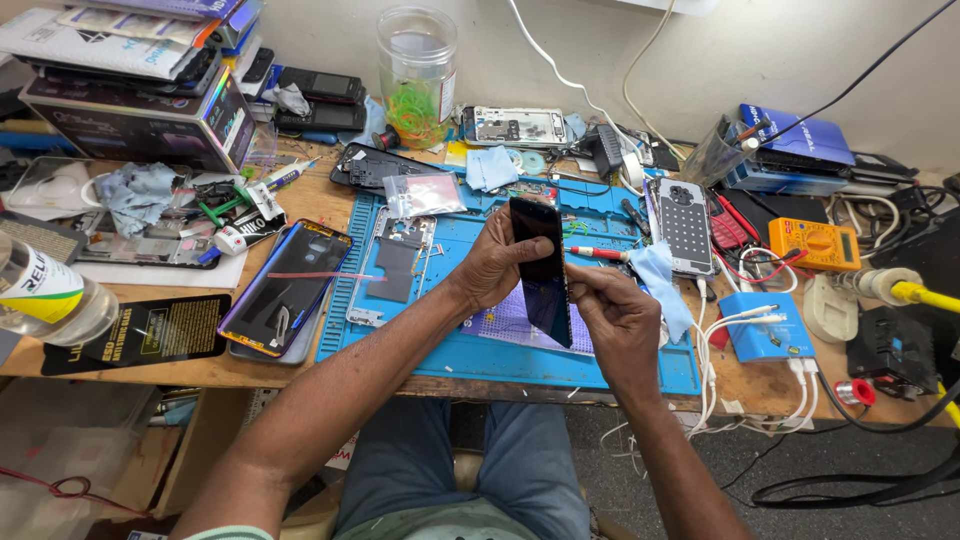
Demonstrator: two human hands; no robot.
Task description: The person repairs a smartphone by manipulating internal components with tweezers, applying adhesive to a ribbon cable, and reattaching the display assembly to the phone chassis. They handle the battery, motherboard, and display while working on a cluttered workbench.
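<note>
Clutter fills the wooden bench [300, 205] from its left edge: a clear plastic bottle [45, 295] lying on its side, a dark flat packet [140, 335] with gold print, and a stack of boxes [130, 90] at the back. Next comes a phone back cover [285, 290] with an iridescent purple rim, lying beside the blue repair mat [480, 355]. On the mat's left part rests a grey phone frame [390, 265], with a small clear bag [425, 193] above it and a clear jar [416, 72] of green rubber bands farther back.

Over the middle of the mat, the person holds a dark phone screen panel [545, 290]. It is a thin, glossy black slab with no picture showing. It stands nearly upright, the long axis running from top to bottom with the lower end leaning slightly right, and the top end points away toward the wall. The left hand [495, 265] grips the upper left edge, thumb across the glass and fingers curled closed behind it. The right hand [615, 315] meets the panel's right edge lower down, its fingers [590, 282] drawn together and pinching the rim.

Right of the hands lie a red-handled tool [600, 254], a grey phone [688, 228] face down, a blue cloth [660, 275], an orange multimeter [815, 245] and a small blue box [765, 340] with white cables.
</note>
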